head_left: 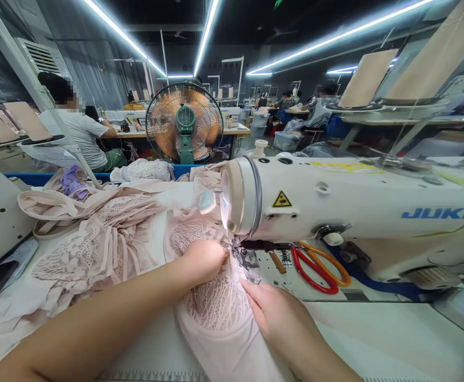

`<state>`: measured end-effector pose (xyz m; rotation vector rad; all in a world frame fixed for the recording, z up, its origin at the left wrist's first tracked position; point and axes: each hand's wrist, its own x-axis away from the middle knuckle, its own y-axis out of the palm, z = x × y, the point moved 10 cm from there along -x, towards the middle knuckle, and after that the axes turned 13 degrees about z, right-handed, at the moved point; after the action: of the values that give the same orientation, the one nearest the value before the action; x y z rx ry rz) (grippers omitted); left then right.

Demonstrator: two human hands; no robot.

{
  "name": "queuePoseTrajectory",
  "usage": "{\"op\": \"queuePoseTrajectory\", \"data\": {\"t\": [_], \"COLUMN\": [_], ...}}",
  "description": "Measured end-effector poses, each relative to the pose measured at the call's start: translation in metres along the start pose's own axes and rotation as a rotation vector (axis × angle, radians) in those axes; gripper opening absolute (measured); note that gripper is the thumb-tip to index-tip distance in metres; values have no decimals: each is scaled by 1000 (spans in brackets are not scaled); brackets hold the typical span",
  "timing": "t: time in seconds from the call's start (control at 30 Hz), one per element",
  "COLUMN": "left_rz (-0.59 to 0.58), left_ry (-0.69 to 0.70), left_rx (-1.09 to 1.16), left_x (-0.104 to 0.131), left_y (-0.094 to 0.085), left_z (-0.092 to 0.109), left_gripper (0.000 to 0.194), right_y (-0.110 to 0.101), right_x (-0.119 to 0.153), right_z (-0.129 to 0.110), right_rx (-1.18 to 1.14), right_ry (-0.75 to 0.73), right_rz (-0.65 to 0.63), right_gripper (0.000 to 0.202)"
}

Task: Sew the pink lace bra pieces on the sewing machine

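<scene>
A pale pink lace bra (pixel 220 305) lies under the needle area of a white sewing machine (pixel 359 196). My left hand (pixel 206 260) is closed on the lace just left of the presser foot (pixel 240 254), its fingertips close to the needle. Lower and to the right, my right hand (pixel 269 305) pinches the bra's edge between thumb and fingers. The cup's lace faces up, and its plain band runs down toward the front edge of the table. My left fingertips are partly hidden by the hand itself.
Scissors with red and orange handles (pixel 317 268) lie on the machine bed. More lace garments (pixel 92 241) are heaped at left. A large fan (pixel 185 123) stands behind the table. Thread cones (pixel 369 78) rise at right. A seated person (pixel 78 127) works at back left.
</scene>
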<state>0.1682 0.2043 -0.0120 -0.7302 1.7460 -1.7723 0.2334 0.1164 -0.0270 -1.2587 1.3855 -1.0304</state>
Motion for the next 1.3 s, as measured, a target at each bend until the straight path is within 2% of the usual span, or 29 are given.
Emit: {"op": "queuePoseTrajectory", "data": {"t": [0.23,0.33,0.43,0.5,0.6,0.63,0.7,0.77,0.9,0.97,1.1,1.17,1.3], "left_rz": [93,160,242,191,-45,-111,-189,-221,-236,-235,-197,-170,-158], "left_ry": [27,55,131,103,-74,-132,-215,-246,-201,-175,-156,-146,-134], "left_rx": [-19,-34,-20,15,47,44,37,50,89,104,119,123,124], "left_x": [-7,9,42,65,92,98,103,100,86,79,60,51,36], "left_y": [-7,-17,-30,-26,-4,2,8,8,3,0,-3,-5,-4], "left_z": [-12,-10,4,7,-4,-9,-19,-26,-35,-39,-50,-54,-63], "left_gripper": [20,27,31,35,87,96,97,93,88,85,81,81,82], "right_y": [-8,-9,-4,-1,-2,-2,-3,-8,-20,-18,-12,-12,-13], "right_x": [-2,9,21,25,25,24,21,18,8,4,-5,-9,-16], "right_z": [1,3,1,3,4,4,3,2,-1,0,1,-1,-6], "right_rx": [59,58,-1,-32,-31,-25,-21,-58,-143,-69,54,62,14], "right_ry": [40,-34,-147,-172,-175,-173,-154,-117,-58,-30,18,28,66], "right_rz": [8,31,8,-6,2,-5,-17,-3,33,-24,-141,-148,-73], "right_gripper": [29,30,24,26,33,34,32,27,20,30,67,79,85]}}
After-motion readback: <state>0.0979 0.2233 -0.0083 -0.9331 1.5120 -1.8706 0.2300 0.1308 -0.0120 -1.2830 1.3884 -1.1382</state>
